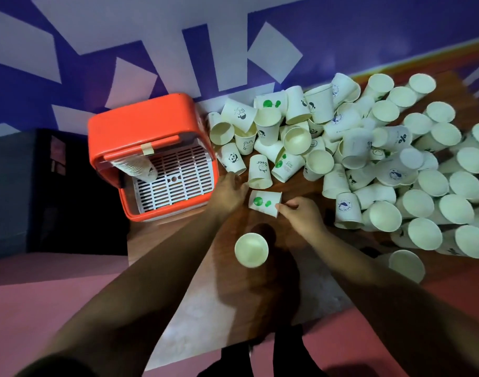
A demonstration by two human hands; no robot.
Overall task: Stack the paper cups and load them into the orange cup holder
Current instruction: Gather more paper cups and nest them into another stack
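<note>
Cup with green dots (264, 202) lies on its side between the hands. The right hand (301, 214) pinches its rim, and the left hand (229, 194) sits by its base, finger grip unclear. Best to turn it mouth-up, then nest it squarely into the upright cup (251, 250) behind the fingers.

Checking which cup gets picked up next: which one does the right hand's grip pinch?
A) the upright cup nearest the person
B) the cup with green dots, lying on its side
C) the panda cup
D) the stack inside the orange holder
B: the right hand pinches the rim of the green-dotted cup, which lies on its side on the table.
</note>
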